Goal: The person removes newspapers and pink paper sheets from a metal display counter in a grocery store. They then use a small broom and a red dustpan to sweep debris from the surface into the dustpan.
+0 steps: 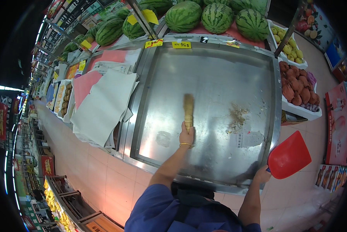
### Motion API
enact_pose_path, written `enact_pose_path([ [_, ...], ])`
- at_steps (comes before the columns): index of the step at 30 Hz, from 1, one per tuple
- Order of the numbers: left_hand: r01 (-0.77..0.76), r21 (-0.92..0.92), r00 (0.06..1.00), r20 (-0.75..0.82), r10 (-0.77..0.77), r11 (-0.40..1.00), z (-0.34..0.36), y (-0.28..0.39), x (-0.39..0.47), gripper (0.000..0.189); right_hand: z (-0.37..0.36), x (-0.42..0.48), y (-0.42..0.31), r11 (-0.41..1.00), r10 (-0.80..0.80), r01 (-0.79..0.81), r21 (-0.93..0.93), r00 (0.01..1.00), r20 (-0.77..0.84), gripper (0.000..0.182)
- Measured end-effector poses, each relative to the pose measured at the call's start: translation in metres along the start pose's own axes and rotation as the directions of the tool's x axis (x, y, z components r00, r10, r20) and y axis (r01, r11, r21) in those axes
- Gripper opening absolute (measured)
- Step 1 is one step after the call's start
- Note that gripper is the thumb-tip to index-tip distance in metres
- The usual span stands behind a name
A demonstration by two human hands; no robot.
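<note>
My left hand [186,135] grips the handle of a straw whisk brush [188,105], its bristles pointing away from me over the left-middle of a shallow stainless-steel display tray [208,75]. The brush is slightly blurred. At the tray's near right corner my right hand [262,174] is closed on the handle of a red plastic dustpan [290,156], whose pan juts out beyond the tray's right edge over the floor. A small pile of straw-like debris [238,114] lies on the right part of the tray, beside a scrap of printed paper [240,139].
Watermelons [217,18] line the far side behind the tray's raised rim. Stacked paper sheets [103,101] lie at the left. White foam boxes at the right hold yellow-green fruit [289,47] and reddish-brown wrapped produce [298,85]. Metal posts [289,27] rise at the far corners.
</note>
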State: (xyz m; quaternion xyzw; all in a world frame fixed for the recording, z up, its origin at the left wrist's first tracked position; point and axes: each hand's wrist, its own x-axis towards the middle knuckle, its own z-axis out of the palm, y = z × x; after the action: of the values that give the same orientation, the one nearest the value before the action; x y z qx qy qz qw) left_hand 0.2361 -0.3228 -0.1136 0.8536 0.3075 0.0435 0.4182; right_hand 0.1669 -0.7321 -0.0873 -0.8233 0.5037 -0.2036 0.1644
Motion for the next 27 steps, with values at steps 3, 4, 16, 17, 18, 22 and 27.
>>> enact_pose_path([
  [3,-0.252,-0.047,0.953,0.164,0.256,0.967,-0.044,-0.035,0.016,0.055,-0.002,-0.002,-0.003,1.000,-0.014,0.014,-0.008,1.000,0.018,0.040],
  [4,-0.223,-0.080,0.964,0.133,0.232,0.972,-0.060,-0.041,0.023,0.055,-0.002,-0.002,-0.003,1.000,-0.014,0.014,0.002,1.000,0.012,0.040],
  [16,-0.217,0.280,0.953,0.270,0.140,0.935,-0.135,-0.070,0.040,0.056,-0.055,-0.039,0.036,0.979,-0.102,0.082,0.184,0.990,0.100,0.045],
  [17,-0.261,0.330,0.942,0.293,0.164,0.907,-0.136,-0.070,0.047,0.053,-0.058,-0.053,0.054,0.974,-0.085,0.061,0.216,0.991,0.104,0.044],
  [18,-0.297,0.381,0.932,0.315,0.179,0.875,-0.138,-0.072,0.052,0.050,-0.060,-0.066,0.067,0.968,-0.073,0.043,0.245,0.991,0.114,0.043],
  [22,-0.573,0.477,0.818,0.272,0.507,0.667,-0.152,-0.087,0.106,0.035,-0.089,-0.139,0.059,0.940,-0.039,-0.030,0.339,0.980,0.195,0.039],
  [27,-0.403,0.683,0.875,0.092,0.476,0.610,-0.176,-0.045,0.253,0.015,-0.110,-0.197,0.044,0.926,0.034,-0.147,0.349,0.950,0.311,0.035],
])
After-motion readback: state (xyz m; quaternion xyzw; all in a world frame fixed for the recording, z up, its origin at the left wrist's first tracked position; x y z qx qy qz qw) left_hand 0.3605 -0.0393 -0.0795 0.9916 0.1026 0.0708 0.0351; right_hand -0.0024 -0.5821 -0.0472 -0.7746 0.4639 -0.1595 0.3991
